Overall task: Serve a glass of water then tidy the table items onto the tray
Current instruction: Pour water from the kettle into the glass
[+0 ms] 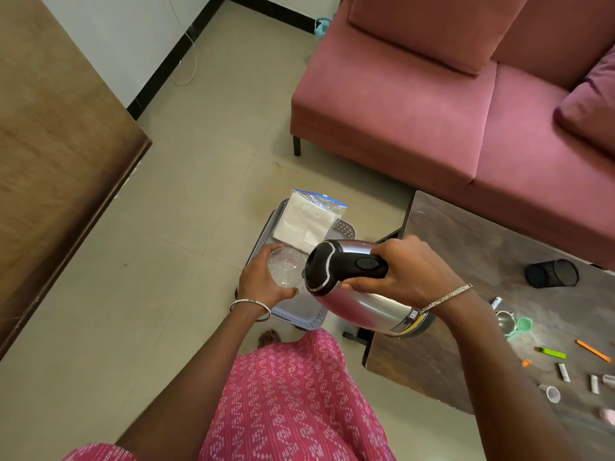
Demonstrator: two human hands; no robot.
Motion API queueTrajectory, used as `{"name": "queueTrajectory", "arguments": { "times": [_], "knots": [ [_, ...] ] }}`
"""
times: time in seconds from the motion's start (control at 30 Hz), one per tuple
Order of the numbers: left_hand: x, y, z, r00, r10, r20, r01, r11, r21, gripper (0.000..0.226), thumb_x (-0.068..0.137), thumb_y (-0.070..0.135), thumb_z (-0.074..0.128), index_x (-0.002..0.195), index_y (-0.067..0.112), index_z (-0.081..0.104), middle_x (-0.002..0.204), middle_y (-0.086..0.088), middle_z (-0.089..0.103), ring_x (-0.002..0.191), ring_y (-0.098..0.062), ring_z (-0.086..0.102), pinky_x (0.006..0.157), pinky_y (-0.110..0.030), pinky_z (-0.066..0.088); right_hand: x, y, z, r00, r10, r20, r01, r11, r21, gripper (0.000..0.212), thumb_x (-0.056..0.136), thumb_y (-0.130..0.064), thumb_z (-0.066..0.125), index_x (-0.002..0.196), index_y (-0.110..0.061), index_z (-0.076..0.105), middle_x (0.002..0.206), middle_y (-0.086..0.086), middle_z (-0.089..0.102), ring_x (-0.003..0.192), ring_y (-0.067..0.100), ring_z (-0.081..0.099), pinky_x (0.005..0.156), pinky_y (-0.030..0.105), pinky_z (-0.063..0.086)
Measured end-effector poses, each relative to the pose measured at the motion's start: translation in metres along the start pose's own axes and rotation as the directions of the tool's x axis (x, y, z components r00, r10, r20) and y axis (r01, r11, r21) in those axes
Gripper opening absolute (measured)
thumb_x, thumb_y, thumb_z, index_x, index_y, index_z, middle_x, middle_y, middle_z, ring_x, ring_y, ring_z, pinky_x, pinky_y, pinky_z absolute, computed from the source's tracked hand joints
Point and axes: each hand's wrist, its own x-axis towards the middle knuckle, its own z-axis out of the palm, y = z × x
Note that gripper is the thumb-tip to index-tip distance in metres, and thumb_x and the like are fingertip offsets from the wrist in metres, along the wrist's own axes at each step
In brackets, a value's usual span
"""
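Gripping flask (pixel 366 306) handle with my right hand (pixel 411 271), left hand (pixel 259 286) curled round glass (pixel 287 266) above tray (pixel 299 319); napkin bag (pixel 306 222) print unreadable.

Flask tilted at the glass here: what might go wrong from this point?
1. The left hand holds the glass in mid-air, not on a surface, so the stream from the tilted flask in the right hand may miss the rim.
2. A spill would likely fall into the tray below and could wet the napkin packet lying in it.
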Motion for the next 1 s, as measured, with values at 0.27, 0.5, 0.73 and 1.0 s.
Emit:
{"name": "queueTrajectory", "arguments": {
  "times": [0.27,0.5,0.73,1.0],
  "knots": [
    [-0.003,0.000,-0.003,1.000,-0.012,0.016,0.012,1.000,0.009,0.091,0.040,0.034,0.092,0.117,0.045,0.044,0.110,0.018,0.057,0.095,-0.013,0.056,0.076,-0.023,0.046,-0.001,-0.002,0.002,1.000,0.005,0.018,-0.005,1.000,0.000,0.054,0.068,-0.077,0.066,0.062,-0.026,0.050,0.050,-0.006,0.050,0.048,0.009,0.045,0.045,0.022,0.030],
    [-0.002,-0.002,-0.007,1.000,-0.020,0.016,0.019,1.000,0.017,0.089,0.040,0.034,0.090,0.115,0.046,0.044,0.109,0.017,0.060,0.094,-0.014,0.058,0.078,-0.029,0.052,-0.003,-0.007,0.005,1.000,0.023,0.013,-0.023,1.000,0.003,0.056,0.067,-0.077,0.065,0.058,-0.026,0.046,0.048,-0.007,0.045,0.046,0.007,0.041,0.044,0.023,0.028],
    [-0.002,-0.003,-0.009,1.000,-0.016,0.019,0.016,1.000,0.008,0.089,0.039,0.032,0.091,0.114,0.045,0.045,0.105,0.022,0.057,0.093,-0.011,0.057,0.078,-0.025,0.048,-0.001,-0.009,0.007,0.999,0.038,0.021,-0.038,0.999,-0.011,0.062,0.067,-0.079,0.062,0.072,-0.017,0.061,0.054,-0.004,0.053,0.052,0.011,0.047,0.047,0.028,0.034],
    [-0.003,-0.005,-0.011,1.000,-0.008,0.017,0.008,1.000,-0.004,0.089,0.040,0.030,0.092,0.115,0.043,0.045,0.107,0.021,0.057,0.095,-0.011,0.056,0.080,-0.024,0.047,-0.008,-0.001,0.012,0.999,0.020,-0.025,-0.018,0.995,0.094,0.056,0.066,-0.078,0.064,0.059,-0.023,0.051,0.045,-0.006,0.045,0.044,0.010,0.046,0.044,0.019,0.022]
  ]
}}
